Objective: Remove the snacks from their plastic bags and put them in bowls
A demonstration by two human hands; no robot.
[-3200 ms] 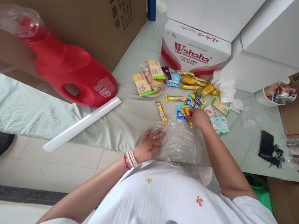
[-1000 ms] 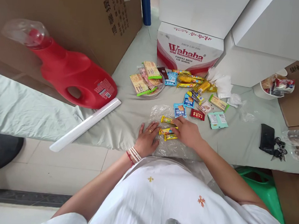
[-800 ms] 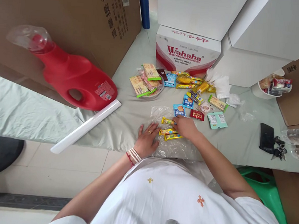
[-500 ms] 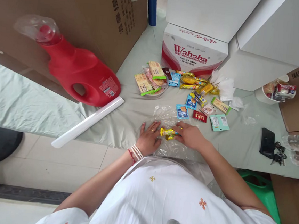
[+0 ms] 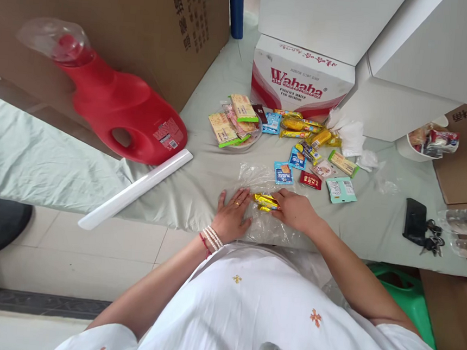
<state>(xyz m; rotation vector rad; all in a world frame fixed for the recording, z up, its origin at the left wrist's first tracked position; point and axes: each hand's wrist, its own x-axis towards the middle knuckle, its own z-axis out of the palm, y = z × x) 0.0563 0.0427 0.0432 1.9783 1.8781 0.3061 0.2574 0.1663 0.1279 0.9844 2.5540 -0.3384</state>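
Observation:
A clear plastic bag [image 5: 267, 230] lies flat at the near edge of a cloth-covered surface. My left hand [image 5: 233, 216] rests flat on the bag's left side, fingers spread, with a ring and bead bracelets. My right hand [image 5: 296, 210] is curled around a small bunch of yellow snack bars [image 5: 265, 201] on top of the bag, between both hands. Just beyond lie a blue packet [image 5: 283, 173], a red packet [image 5: 310, 180] and a pale green packet [image 5: 341, 189].
More snack packets [image 5: 303, 129] and a plate of wafers [image 5: 233, 125] lie before a Wahaha carton [image 5: 301, 82]. A red jug [image 5: 116, 111] and white tube [image 5: 136, 188] sit left. Black phone and keys [image 5: 417, 228], bottles, a bowl of snacks [image 5: 426, 142] right.
My right hand brought yellow bars from the pile onto the bag, then pushed them together into one bunch. My left hand stayed flat on the bag.

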